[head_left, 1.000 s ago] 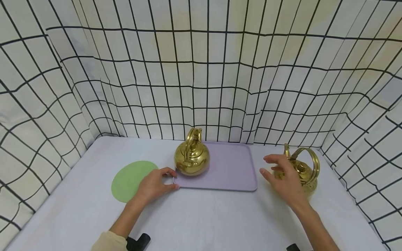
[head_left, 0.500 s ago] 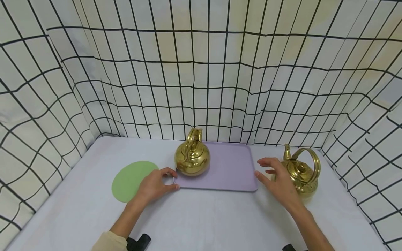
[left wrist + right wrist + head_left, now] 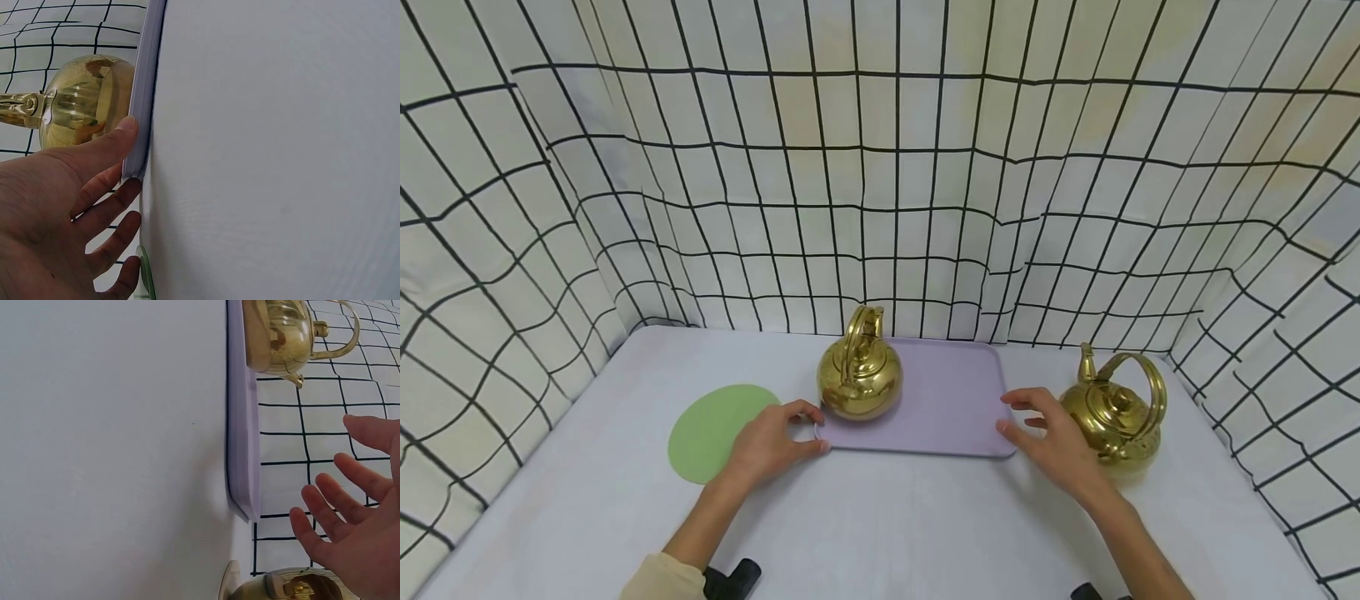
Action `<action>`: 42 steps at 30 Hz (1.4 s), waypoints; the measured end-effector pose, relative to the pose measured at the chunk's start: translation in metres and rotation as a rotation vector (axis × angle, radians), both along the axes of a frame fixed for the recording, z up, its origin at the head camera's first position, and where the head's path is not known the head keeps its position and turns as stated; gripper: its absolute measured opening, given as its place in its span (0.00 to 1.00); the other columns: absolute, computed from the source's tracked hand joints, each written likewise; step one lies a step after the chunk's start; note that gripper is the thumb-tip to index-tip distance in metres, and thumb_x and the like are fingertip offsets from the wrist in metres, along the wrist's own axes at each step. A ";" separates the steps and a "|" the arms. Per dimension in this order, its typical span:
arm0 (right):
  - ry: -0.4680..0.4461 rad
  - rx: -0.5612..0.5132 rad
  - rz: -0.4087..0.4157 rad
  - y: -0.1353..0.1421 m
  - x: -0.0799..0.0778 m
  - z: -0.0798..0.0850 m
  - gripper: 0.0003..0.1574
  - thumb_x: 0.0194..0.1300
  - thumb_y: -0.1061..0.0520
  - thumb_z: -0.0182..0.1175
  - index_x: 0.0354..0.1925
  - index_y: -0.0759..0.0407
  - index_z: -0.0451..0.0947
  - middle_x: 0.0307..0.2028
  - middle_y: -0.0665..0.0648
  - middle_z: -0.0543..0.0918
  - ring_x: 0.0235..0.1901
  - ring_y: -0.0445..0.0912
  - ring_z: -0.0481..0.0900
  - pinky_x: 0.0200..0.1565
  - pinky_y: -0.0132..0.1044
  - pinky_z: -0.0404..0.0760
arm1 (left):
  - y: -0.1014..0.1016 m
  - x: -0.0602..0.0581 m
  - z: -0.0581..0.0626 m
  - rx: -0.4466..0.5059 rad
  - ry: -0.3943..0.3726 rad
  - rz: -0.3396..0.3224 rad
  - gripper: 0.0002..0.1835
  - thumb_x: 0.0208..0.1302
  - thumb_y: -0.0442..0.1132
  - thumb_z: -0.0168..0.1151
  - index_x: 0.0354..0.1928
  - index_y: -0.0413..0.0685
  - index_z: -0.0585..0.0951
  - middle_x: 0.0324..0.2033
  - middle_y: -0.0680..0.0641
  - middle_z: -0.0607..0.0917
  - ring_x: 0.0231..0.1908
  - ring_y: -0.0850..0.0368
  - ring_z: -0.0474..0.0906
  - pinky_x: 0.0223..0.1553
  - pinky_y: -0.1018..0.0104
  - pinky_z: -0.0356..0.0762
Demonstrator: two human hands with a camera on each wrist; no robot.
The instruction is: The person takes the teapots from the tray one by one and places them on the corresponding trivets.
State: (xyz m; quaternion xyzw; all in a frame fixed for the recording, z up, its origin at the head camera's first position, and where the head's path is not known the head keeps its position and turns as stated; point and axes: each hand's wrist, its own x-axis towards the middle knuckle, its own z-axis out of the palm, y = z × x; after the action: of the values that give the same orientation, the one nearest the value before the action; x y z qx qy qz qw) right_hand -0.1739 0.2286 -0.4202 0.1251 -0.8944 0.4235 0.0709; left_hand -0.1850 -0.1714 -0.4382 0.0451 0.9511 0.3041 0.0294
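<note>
A lavender tray (image 3: 951, 400) lies on the white table. On its left end stands a brass teapot (image 3: 859, 375) with an arched handle. My left hand (image 3: 771, 446) grips the tray's near left corner, thumb at the front edge and fingers round the left end; in the left wrist view the thumb (image 3: 128, 125) touches the rim. Over the tray's right end, my right hand (image 3: 1056, 442) hovers with relaxed, spread fingers that hold nothing; the right wrist view shows them apart from the tray (image 3: 244, 437). Just right of that hand stands a second brass teapot (image 3: 1116, 417).
A green round mat (image 3: 711, 433) lies left of the tray, partly behind my left hand. A pale disc edge (image 3: 229, 581) shows beneath the right teapot. White walls with a black grid (image 3: 895, 183) enclose the table's back and sides.
My right hand has moved left, from in front of the right teapot to the tray's right end, uncovering more of that teapot. The left hand, tray and both teapots have stayed put.
</note>
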 end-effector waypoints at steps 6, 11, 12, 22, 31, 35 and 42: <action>-0.021 -0.012 0.029 0.000 -0.001 -0.006 0.23 0.69 0.57 0.69 0.59 0.59 0.78 0.58 0.60 0.83 0.61 0.59 0.80 0.62 0.59 0.80 | 0.001 0.000 0.001 -0.004 -0.002 0.002 0.16 0.56 0.48 0.80 0.46 0.58 0.86 0.56 0.40 0.88 0.60 0.39 0.82 0.59 0.40 0.79; -0.040 -0.003 0.037 -0.002 0.000 -0.009 0.23 0.68 0.55 0.70 0.59 0.57 0.79 0.57 0.57 0.84 0.61 0.56 0.80 0.61 0.55 0.81 | 0.002 0.000 0.002 -0.008 -0.002 0.004 0.16 0.56 0.48 0.80 0.46 0.58 0.86 0.56 0.40 0.88 0.60 0.38 0.82 0.59 0.40 0.79; -0.041 0.002 0.038 -0.002 0.000 -0.010 0.23 0.68 0.55 0.70 0.58 0.57 0.79 0.57 0.57 0.84 0.61 0.56 0.80 0.61 0.54 0.82 | 0.002 0.000 0.002 -0.008 -0.003 0.005 0.16 0.56 0.47 0.80 0.46 0.59 0.86 0.56 0.40 0.88 0.60 0.38 0.82 0.59 0.40 0.79; -0.007 0.056 0.050 -0.005 -0.004 -0.014 0.20 0.66 0.58 0.72 0.55 0.60 0.81 0.54 0.59 0.85 0.59 0.58 0.80 0.61 0.61 0.80 | 0.000 -0.001 0.000 0.007 0.008 -0.001 0.16 0.57 0.48 0.80 0.46 0.59 0.86 0.57 0.41 0.87 0.61 0.38 0.82 0.60 0.40 0.79; -0.006 0.037 0.074 -0.010 -0.005 -0.016 0.19 0.65 0.59 0.72 0.53 0.62 0.82 0.53 0.60 0.85 0.59 0.60 0.80 0.61 0.63 0.78 | 0.000 0.000 0.000 0.006 0.002 0.002 0.16 0.57 0.47 0.80 0.46 0.59 0.86 0.56 0.41 0.88 0.61 0.39 0.82 0.60 0.40 0.78; -0.028 0.043 0.072 -0.012 -0.005 -0.018 0.20 0.65 0.59 0.72 0.53 0.61 0.82 0.54 0.59 0.85 0.60 0.60 0.80 0.64 0.63 0.77 | 0.000 0.000 0.000 0.008 0.004 0.000 0.16 0.57 0.47 0.80 0.46 0.59 0.86 0.57 0.41 0.87 0.61 0.39 0.81 0.61 0.40 0.78; -0.037 0.060 0.072 -0.011 -0.006 -0.021 0.20 0.64 0.59 0.73 0.53 0.58 0.82 0.56 0.59 0.87 0.61 0.60 0.81 0.64 0.62 0.78 | 0.001 0.000 0.000 0.009 0.006 0.000 0.16 0.57 0.47 0.80 0.46 0.58 0.86 0.57 0.41 0.87 0.61 0.39 0.81 0.61 0.40 0.78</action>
State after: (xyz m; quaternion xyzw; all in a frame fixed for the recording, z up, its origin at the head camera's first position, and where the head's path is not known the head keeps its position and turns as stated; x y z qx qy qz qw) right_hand -0.1797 0.2172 -0.4415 0.1513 -0.9028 0.4010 0.0353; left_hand -0.1850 -0.1709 -0.4385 0.0460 0.9499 0.3081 0.0263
